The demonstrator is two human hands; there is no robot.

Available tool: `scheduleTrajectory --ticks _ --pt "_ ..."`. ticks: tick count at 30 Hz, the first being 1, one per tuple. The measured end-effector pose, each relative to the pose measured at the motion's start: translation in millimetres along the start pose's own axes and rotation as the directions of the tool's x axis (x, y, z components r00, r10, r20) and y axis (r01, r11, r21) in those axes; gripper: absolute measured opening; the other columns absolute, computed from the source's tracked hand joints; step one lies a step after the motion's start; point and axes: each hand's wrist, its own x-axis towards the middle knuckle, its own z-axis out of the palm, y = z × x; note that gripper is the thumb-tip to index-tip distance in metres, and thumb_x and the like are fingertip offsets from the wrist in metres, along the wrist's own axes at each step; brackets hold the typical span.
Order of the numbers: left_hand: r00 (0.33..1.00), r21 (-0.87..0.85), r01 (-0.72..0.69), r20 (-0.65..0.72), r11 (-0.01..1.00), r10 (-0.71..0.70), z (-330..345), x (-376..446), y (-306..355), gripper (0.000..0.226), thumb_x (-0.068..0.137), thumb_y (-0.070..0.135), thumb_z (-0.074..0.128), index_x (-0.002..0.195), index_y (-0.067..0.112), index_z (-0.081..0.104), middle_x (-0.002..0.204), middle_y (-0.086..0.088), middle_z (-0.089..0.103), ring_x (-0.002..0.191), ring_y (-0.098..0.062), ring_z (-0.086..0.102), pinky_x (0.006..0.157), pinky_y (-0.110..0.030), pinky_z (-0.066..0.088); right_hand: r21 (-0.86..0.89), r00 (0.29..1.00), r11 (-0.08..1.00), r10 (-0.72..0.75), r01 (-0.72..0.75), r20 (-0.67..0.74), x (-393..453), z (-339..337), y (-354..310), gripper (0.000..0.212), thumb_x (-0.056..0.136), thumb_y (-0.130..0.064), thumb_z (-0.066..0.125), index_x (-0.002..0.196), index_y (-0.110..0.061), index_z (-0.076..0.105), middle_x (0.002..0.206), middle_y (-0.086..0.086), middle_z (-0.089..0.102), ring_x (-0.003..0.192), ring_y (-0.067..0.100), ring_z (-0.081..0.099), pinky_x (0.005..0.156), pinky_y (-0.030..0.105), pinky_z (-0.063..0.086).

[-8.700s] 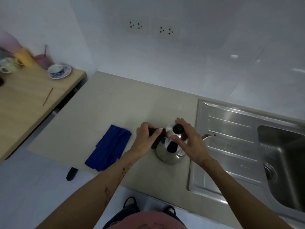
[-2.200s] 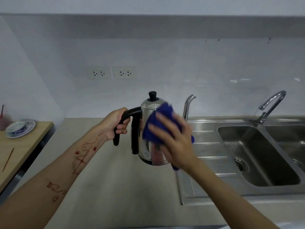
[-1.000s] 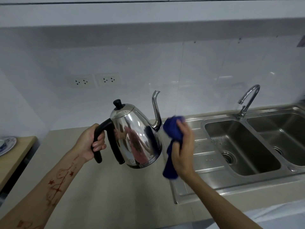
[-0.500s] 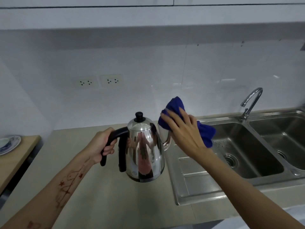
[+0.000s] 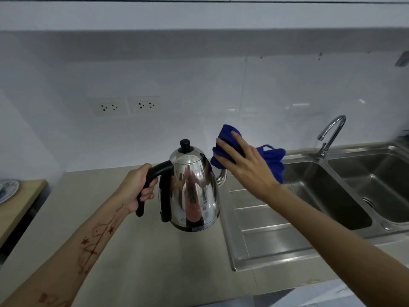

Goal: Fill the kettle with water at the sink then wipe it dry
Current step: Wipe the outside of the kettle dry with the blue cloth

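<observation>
A shiny steel kettle with a black lid knob hangs upright in the air above the beige counter. My left hand grips its black handle. My right hand presses a bunched blue cloth around the kettle's spout on its right side, so the spout's upper part is hidden; only its curved base shows. Part of the cloth hangs loose behind my hand, over the sink's edge.
A steel double sink with a drainboard lies to the right, its curved tap at the back. Two wall sockets sit on the white tiles. A wooden table with a plate stands far left.
The kettle stays upright in my left hand. My right hand has slid the blue cloth a little higher along the spout.
</observation>
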Motion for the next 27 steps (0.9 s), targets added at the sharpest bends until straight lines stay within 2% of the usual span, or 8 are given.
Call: scheduleTrajectory --ticks 4,8,11,13,15,17,20,27 --pt "1.0 -0.003 -0.001 -0.017 1.0 0.001 5.6 -1.3 -3.1 0.046 0.094 0.02 0.035 0.049 0.011 0.041 0.036 0.001 0.031 0.028 -0.011 0.02 0.049 -0.033 0.022 -0.026 0.981 0.981 -0.191 0.191 0.028 -12.6 13.7 -7.9 0.051 0.075 -0.008 0.073 0.124 -0.015 0.062 0.146 0.005 0.049 0.144 0.032 0.03 0.103 0.044 0.043" --pt "0.999 -0.034 -0.017 -0.049 0.999 0.015 14.6 -0.5 -0.4 0.044 0.094 0.019 0.035 0.052 0.01 0.041 0.035 0.002 0.033 0.028 -0.011 0.021 0.048 -0.032 0.023 0.014 0.999 0.999 0.03 -0.03 0.032 -7.7 12.9 -10.2 0.054 0.076 -0.006 0.071 0.129 -0.012 0.059 0.15 0.007 0.044 0.146 0.033 0.024 0.107 0.048 0.038" --pt "0.998 -0.027 -0.028 -0.049 0.999 0.026 13.2 0.5 3.1 0.043 0.094 0.018 0.035 0.052 0.01 0.041 0.035 0.002 0.034 0.027 -0.01 0.021 0.047 -0.031 0.023 0.021 0.996 0.996 -0.085 0.085 -0.01 -14.1 19.2 -10.7 0.054 0.077 -0.005 0.072 0.129 -0.014 0.058 0.148 0.006 0.046 0.146 0.031 0.025 0.103 0.046 0.041" --pt "1.0 -0.015 -0.012 -0.012 1.0 0.012 9.0 -0.1 2.1 0.047 0.094 0.02 0.034 0.049 0.011 0.041 0.035 0.001 0.031 0.028 -0.011 0.021 0.049 -0.033 0.024 0.117 0.989 0.989 0.101 -0.087 -0.112 -7.2 16.9 3.0 0.061 0.079 -0.007 0.07 0.136 -0.019 0.053 0.152 0.006 0.041 0.144 0.032 0.024 0.1 0.048 0.04" --pt "1.0 -0.016 -0.001 0.006 1.0 0.001 6.9 0.5 2.4 0.048 0.094 0.021 0.034 0.047 0.012 0.04 0.035 0.001 0.03 0.029 -0.012 0.02 0.051 -0.034 0.025 0.394 0.889 0.848 0.437 -0.355 -0.14 9.1 11.5 7.3 0.057 0.087 -0.015 0.055 0.142 -0.023 0.045 0.156 0.007 0.033 0.139 0.035 0.026 0.102 0.05 0.038" --pt "1.0 -0.052 0.015 0.002 0.999 -0.015 7.1 1.5 4.4 0.048 0.094 0.021 0.034 0.047 0.013 0.039 0.035 0.002 0.028 0.029 -0.012 0.018 0.051 -0.033 0.025 0.622 0.793 0.661 0.6 -0.42 -0.103 22.9 8.0 -8.8 0.057 0.09 -0.014 0.039 0.147 -0.023 0.038 0.159 0.007 0.025 0.131 0.033 0.033 0.105 0.041 0.034" --pt "1.0 -0.089 0.023 0.007 0.996 -0.023 6.4 3.3 5.9 0.047 0.093 0.021 0.034 0.046 0.013 0.037 0.034 0.002 0.025 0.028 -0.013 0.017 0.051 -0.033 0.026 0.79 0.724 0.479 0.687 -0.383 -0.065 21.1 7.5 -45.4 0.069 0.088 -0.003 0.038 0.152 -0.028 0.026 0.163 0.0 0.009 0.123 0.025 0.037 0.099 0.029 0.034" --pt "1.0 -0.089 0.019 0.024 0.996 -0.017 -5.0 2.9 2.6 0.052 0.094 0.021 0.031 0.043 0.015 0.036 0.032 0.001 0.024 0.027 -0.013 0.018 0.052 -0.034 0.029 0.893 0.718 0.14 0.653 -0.428 0.242 -33.9 29.1 -102.7 0.072 0.089 -0.016 0.035 0.147 -0.049 0.008 0.158 0.0 0.024 0.136 0.019 0.037 0.108 0.049 0.039"
